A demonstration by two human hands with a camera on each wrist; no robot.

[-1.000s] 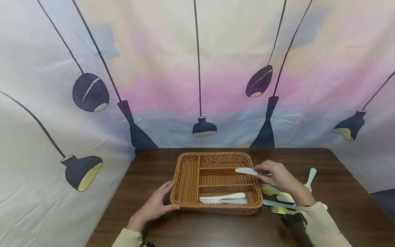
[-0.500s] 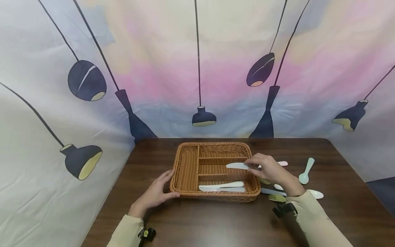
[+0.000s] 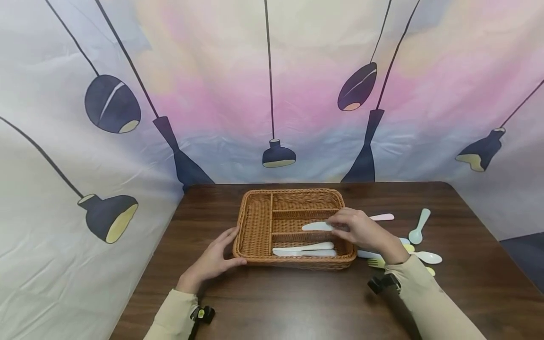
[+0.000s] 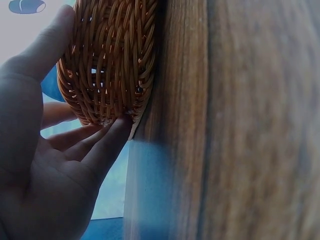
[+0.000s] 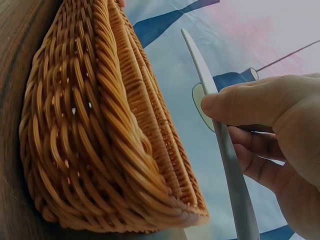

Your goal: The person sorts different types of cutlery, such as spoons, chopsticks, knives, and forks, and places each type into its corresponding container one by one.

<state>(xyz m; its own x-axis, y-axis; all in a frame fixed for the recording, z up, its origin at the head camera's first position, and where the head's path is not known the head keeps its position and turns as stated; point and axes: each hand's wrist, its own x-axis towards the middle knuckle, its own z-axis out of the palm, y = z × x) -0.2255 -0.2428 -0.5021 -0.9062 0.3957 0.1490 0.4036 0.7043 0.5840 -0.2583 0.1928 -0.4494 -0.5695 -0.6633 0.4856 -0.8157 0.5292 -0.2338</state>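
The right hand pinches a pale knife over the divided wicker basket; the left hand, spread wide, touches its eight o'clock corner.

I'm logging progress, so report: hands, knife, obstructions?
Right hand pinches knife above basket. Left hand against basket's left end. No obstruction visible.

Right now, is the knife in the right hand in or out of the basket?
Out: the right wrist view shows the right hand holding the knife above the basket, with a visible gap between knife and basket.
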